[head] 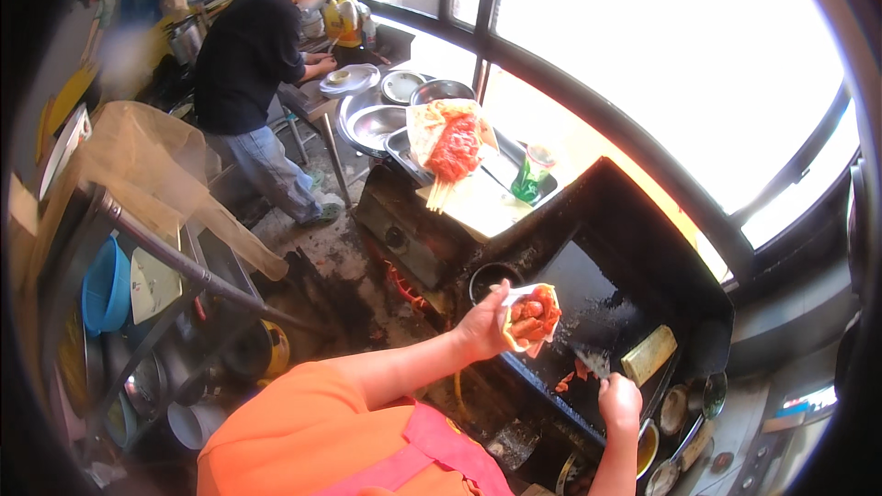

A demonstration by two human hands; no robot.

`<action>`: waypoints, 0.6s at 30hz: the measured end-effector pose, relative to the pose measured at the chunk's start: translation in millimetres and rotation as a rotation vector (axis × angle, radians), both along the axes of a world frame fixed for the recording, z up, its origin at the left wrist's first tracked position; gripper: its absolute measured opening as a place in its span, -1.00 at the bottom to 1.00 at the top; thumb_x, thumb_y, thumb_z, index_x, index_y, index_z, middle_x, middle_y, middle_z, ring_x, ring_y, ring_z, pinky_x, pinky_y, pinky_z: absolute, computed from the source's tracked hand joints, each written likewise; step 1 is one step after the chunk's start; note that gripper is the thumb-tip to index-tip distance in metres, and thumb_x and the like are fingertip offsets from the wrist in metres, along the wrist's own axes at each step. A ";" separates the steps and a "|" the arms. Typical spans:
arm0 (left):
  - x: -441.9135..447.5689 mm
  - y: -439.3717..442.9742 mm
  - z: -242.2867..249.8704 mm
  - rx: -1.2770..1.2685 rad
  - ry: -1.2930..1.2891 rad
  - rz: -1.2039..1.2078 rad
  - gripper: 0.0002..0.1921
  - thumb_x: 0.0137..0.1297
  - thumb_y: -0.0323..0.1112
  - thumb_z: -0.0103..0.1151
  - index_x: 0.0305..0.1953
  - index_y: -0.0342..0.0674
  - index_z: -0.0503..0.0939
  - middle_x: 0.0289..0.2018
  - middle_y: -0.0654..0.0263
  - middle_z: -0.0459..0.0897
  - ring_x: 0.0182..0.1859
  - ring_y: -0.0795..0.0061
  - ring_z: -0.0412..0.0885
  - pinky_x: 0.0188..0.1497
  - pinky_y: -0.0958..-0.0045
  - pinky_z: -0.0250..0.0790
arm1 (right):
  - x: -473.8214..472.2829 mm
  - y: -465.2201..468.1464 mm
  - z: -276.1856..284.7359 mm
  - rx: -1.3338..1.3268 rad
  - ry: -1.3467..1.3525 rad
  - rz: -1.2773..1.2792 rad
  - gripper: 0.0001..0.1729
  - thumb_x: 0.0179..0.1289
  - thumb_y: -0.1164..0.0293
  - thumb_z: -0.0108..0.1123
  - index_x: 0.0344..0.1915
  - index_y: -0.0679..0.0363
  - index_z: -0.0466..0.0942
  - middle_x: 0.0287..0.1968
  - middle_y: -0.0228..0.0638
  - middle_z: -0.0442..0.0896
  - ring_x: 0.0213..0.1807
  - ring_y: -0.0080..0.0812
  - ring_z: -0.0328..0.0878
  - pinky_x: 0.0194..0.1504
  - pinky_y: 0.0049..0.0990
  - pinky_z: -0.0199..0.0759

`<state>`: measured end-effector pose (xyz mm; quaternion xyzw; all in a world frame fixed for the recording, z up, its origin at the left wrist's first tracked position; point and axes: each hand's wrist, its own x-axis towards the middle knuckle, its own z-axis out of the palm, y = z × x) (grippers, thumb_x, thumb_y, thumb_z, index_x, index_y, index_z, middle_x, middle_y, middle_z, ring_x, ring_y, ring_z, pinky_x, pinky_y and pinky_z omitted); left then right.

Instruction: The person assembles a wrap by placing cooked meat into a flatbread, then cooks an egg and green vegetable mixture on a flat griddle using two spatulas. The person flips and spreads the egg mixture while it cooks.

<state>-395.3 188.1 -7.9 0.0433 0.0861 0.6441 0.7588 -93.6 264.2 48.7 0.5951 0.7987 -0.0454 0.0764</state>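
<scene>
My left hand [486, 324] grips a white paper pouch holding a flatbread wrap [530, 317], its open end showing reddish sauced meat pieces. The wrap is held up over the near left edge of a black flat griddle [579, 275]. Around the handle of a metal spatula [594, 361] my right hand [619, 399] is closed, and the blade rests on or just above the griddle. Several small reddish food scraps [565, 382] lie beside the blade. Right of it sits a yellowish rectangular block [649, 355], whose material I cannot tell.
Beyond the griddle, red raw meat [455, 148] with wooden sticks lies above a pale board [482, 210], near a green-wrapped container [532, 176]. Metal bowls [375, 125] stand farther back. A person in black [248, 62] works at a table. Seasoning containers [675, 408] line the griddle's right side.
</scene>
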 end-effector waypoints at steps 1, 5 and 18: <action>1.0 0.2 4.6 -0.012 0.010 -0.004 -0.31 0.47 0.28 -0.21 0.28 -0.22 0.37 0.17 0.14 0.57 0.19 0.13 0.55 0.30 0.01 0.35 | 7.3 -5.2 9.2 0.022 0.003 0.029 -0.74 0.28 0.26 0.20 -0.30 0.24 0.66 -0.31 0.01 0.70 -0.18 0.06 0.66 -0.09 -0.11 0.53; 6.1 -0.3 10.8 0.017 -0.034 -0.027 -0.31 0.47 0.27 -0.21 0.29 -0.22 0.36 0.17 0.16 0.57 0.19 0.14 0.56 0.29 0.01 0.36 | -7.3 -17.7 27.6 0.027 0.109 0.167 -0.77 0.19 0.25 0.31 -0.19 0.07 0.69 -0.26 -0.11 0.68 -0.19 -0.05 0.65 -0.11 -0.16 0.53; -7.8 3.2 18.3 -0.182 0.047 -0.049 -0.34 0.40 0.30 -0.09 0.28 -0.08 0.40 0.17 0.15 0.53 0.21 0.08 0.50 0.22 -0.14 0.39 | 71.7 -115.5 1.7 0.190 0.384 -0.231 -0.71 0.35 0.35 0.17 0.02 0.16 0.62 -0.28 0.00 0.60 -0.21 0.09 0.59 -0.13 -0.10 0.50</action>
